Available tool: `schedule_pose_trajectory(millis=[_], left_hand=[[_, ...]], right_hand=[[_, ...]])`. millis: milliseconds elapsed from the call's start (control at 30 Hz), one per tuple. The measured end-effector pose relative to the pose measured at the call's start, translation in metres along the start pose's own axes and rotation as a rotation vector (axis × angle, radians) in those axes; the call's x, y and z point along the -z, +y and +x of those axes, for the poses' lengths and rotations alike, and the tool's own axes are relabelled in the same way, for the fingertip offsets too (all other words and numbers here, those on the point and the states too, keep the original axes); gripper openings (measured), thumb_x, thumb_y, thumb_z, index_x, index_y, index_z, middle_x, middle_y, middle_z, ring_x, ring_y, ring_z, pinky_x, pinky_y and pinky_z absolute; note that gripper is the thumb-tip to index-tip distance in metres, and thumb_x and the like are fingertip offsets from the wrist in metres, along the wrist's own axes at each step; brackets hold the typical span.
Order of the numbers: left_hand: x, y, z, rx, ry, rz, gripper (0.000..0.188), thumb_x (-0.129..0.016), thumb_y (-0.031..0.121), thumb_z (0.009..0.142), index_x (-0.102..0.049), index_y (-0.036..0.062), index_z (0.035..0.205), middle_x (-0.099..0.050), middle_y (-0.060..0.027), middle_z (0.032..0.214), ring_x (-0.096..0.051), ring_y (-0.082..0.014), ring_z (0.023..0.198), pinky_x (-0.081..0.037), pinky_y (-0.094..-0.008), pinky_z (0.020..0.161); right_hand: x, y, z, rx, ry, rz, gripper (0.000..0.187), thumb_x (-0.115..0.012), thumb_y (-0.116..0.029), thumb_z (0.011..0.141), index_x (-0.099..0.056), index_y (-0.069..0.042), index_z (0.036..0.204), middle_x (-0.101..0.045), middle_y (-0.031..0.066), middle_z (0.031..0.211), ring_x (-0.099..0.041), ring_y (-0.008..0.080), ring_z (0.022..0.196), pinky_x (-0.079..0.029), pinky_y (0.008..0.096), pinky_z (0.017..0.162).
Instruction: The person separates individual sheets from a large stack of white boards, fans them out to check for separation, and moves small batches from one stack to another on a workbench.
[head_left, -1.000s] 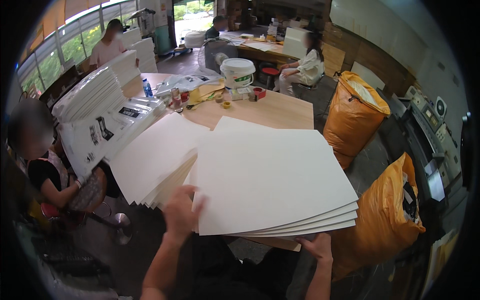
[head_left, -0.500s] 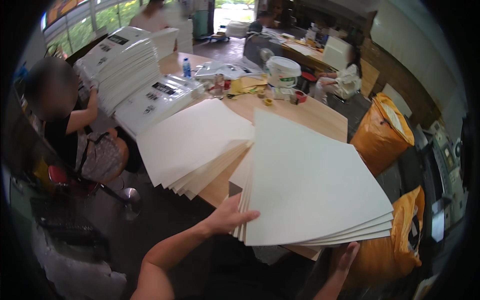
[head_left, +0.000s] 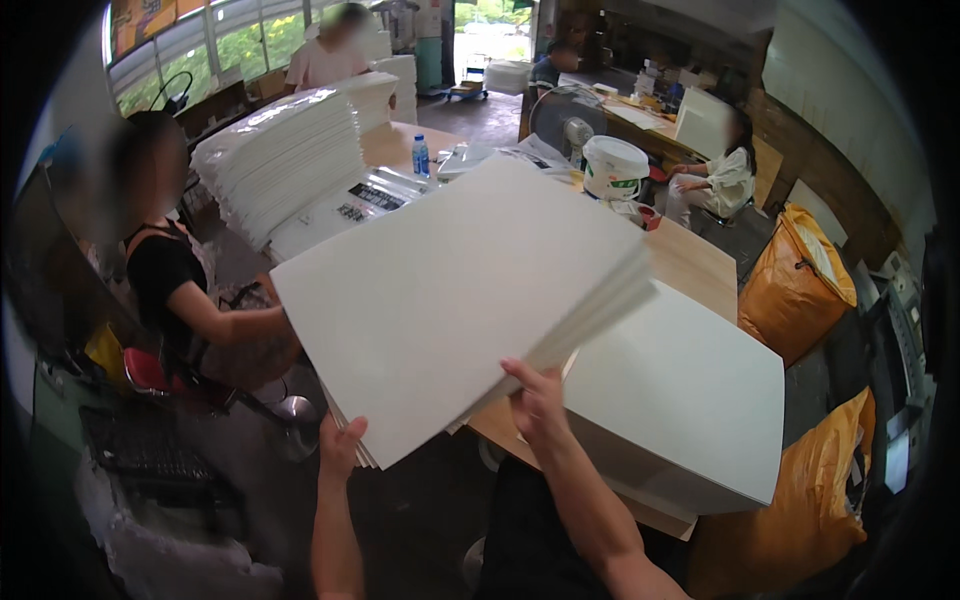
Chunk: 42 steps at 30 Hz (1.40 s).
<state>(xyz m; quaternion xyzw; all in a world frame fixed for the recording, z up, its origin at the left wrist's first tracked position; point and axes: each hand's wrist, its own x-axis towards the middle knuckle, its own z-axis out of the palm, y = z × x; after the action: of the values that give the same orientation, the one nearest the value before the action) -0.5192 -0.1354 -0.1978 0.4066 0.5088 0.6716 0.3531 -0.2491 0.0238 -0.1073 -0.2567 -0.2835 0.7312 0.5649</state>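
Both my hands grip a few large white boards (head_left: 455,300), lifted and tilted over the left part of the table. My left hand (head_left: 343,445) closes round their lower left corner, thumb on top. The right-hand edge is pinched in my right hand (head_left: 537,400), its thumb over the top board. The boards are slightly fanned along that edge. To the right of them a tall stack of white boards (head_left: 680,390) stands on the table. The left pile is almost wholly hidden beneath the held boards.
Plastic-wrapped stacks (head_left: 280,160) stand at the back left of the table (head_left: 695,255). A blue bottle (head_left: 420,156), a white bucket (head_left: 614,168) and a fan (head_left: 568,125) are farther back. A seated co-worker (head_left: 180,270) reaches in from the left. Orange sacks (head_left: 795,290) stand at right.
My hands have carried the boards from the right stack over to the left. My right hand has come up onto their right edge. The left co-worker's arm has lowered toward the boards.
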Motion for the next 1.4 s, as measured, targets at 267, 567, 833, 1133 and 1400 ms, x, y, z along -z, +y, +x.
schedule_pose_trajectory(millis=[267,567,833,1133,1400], left_hand=[[0.027,-0.026,-0.003,-0.04,0.148,0.017,0.058,-0.066,0.02,0.095,-0.05,-0.0055,0.144,-0.062,-0.0131,0.135,-0.061,-0.0217,0.121,-0.047,-0.0359,0.105],[0.013,-0.013,-0.02,-0.013,0.18,-0.079,0.064,-0.064,0.02,0.093,-0.046,-0.006,0.148,-0.061,-0.0157,0.137,-0.061,-0.0256,0.122,-0.049,-0.039,0.105],[0.003,-0.005,-0.028,-0.022,0.185,-0.094,0.067,-0.063,0.019,0.09,-0.043,-0.0051,0.15,-0.058,-0.0169,0.14,-0.059,-0.0275,0.125,-0.048,-0.0414,0.106],[-0.001,0.015,-0.037,-0.069,0.168,-0.091,0.063,-0.064,0.022,0.092,-0.046,-0.0073,0.145,-0.061,-0.0163,0.134,-0.061,-0.0265,0.118,-0.049,-0.0402,0.102],[0.005,0.012,-0.017,-0.025,0.126,-0.124,0.062,-0.065,0.021,0.093,-0.047,-0.007,0.145,-0.06,-0.0164,0.136,-0.06,-0.0267,0.121,-0.048,-0.0392,0.104]], right_hand=[[-0.013,0.038,0.039,-0.061,-0.021,-0.026,0.045,-0.073,0.005,0.087,-0.053,-0.005,0.126,-0.06,0.0036,0.104,-0.062,0.0178,0.097,-0.055,0.0361,0.086],[-0.007,0.019,0.021,-0.026,-0.131,-0.136,0.046,-0.076,0.0,0.087,-0.053,-0.005,0.127,-0.063,0.0042,0.109,-0.062,0.0164,0.102,-0.053,0.0348,0.086],[-0.013,-0.016,-0.005,0.037,-0.175,-0.142,0.045,-0.073,-0.003,0.091,-0.051,-0.001,0.131,-0.061,0.0059,0.113,-0.06,0.016,0.104,-0.051,0.0346,0.092],[-0.019,-0.032,-0.02,0.079,-0.25,-0.142,0.045,-0.072,-0.003,0.091,-0.051,0.0,0.131,-0.062,0.0065,0.115,-0.06,0.0165,0.106,-0.05,0.0335,0.093],[-0.027,-0.026,0.016,0.087,-0.254,-0.154,0.049,-0.071,0.0,0.087,-0.051,0.0,0.131,-0.063,0.0071,0.114,-0.061,0.0169,0.104,-0.051,0.0335,0.093]])
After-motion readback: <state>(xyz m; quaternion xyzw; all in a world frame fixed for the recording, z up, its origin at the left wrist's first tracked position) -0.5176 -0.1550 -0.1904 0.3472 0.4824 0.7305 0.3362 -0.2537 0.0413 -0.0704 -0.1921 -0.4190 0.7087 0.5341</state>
